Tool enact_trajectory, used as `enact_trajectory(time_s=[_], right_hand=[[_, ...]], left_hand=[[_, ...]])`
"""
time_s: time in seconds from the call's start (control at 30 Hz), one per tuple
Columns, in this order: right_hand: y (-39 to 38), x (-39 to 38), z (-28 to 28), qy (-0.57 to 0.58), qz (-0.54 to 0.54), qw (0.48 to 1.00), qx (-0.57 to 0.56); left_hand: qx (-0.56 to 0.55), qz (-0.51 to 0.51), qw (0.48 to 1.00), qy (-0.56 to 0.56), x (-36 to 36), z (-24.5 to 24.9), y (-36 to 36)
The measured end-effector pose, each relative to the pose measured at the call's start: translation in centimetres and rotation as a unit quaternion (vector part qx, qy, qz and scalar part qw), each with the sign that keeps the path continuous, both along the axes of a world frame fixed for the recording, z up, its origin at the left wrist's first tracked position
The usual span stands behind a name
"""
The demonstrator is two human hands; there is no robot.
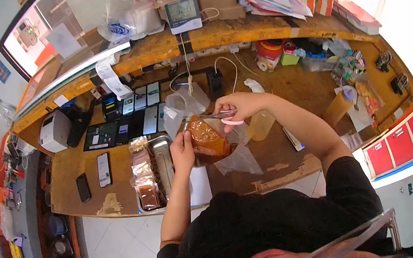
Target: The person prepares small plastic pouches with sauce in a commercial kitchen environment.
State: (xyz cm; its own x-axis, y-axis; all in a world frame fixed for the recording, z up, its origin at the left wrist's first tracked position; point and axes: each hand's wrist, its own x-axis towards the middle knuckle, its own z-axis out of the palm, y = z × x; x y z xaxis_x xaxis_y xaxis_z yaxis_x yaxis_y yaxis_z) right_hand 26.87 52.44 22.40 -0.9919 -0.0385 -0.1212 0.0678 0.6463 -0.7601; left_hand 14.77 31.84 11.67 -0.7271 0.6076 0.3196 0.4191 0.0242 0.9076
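Note:
Fingers of my left hand [183,150] are closed on the left side of a clear bag [209,138] with orange-brown contents. My right hand [240,108] grips scissors [232,121] with a pink handle, their blades lying across the top edge of the bag. Whether the blades are open or closed is too small to tell. Empty clear plastic [239,160] lies below and right of the bag. Left of my left hand stands a metal tray [163,158] with a row of small packets [144,175] along its left side.
Two phones [104,169] lie left of the tray, with a tablet [100,136] and several more phones behind. A white printer [55,131] stands at the left. On the right are a bottle [338,107] and small clutter. A shelf [150,53] spans the back.

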Motion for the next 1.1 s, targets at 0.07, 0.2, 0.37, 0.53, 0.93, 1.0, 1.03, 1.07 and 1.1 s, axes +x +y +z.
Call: enact_trajectory(time_s=[0.07, 0.2, 0.37, 0.53, 0.93, 1.0, 1.03, 1.07, 1.1], right_hand=[[0.8, -1.5, -0.5, -0.006, 0.006, 1.0, 0.011], [2.6, -4.8, -2.5, -0.028, -0.013, 0.999, -0.044], [4.6, -8.3, -4.6, -0.069, -0.043, 0.996, -0.049], [5.1, -12.0, -4.9, -0.116, -0.052, 0.991, -0.037], [6.4, -15.7, -7.5, -0.157, -0.064, 0.985, 0.02], [6.1, -15.7, -7.2, -0.166, -0.076, 0.983, 0.031], [6.0, -15.7, -6.9, -0.184, -0.09, 0.979, 0.017], [5.9, -15.8, -6.7, -0.202, -0.104, 0.974, 0.004], [6.0, -16.0, -6.7, -0.2, -0.105, 0.974, 0.006]], left_hand=[[-0.004, 0.017, 1.0, 0.0, -1.1, -1.1, 1.0], [0.003, 0.061, 0.998, 0.001, -2.7, -2.1, 3.1], [-0.041, 0.109, 0.993, 0.031, -5.4, -3.5, 5.6], [-0.051, 0.11, 0.992, -0.039, -6.8, -4.2, 7.2], [-0.079, 0.12, 0.987, -0.076, -10.3, -7.8, 9.1], [-0.087, 0.111, 0.986, -0.088, -10.5, -8.1, 9.3], [-0.096, 0.103, 0.985, -0.099, -10.6, -8.1, 9.3], [-0.094, 0.102, 0.985, -0.098, -10.6, -8.1, 9.3], [-0.099, 0.094, 0.987, -0.08, -10.6, -8.0, 9.2]])
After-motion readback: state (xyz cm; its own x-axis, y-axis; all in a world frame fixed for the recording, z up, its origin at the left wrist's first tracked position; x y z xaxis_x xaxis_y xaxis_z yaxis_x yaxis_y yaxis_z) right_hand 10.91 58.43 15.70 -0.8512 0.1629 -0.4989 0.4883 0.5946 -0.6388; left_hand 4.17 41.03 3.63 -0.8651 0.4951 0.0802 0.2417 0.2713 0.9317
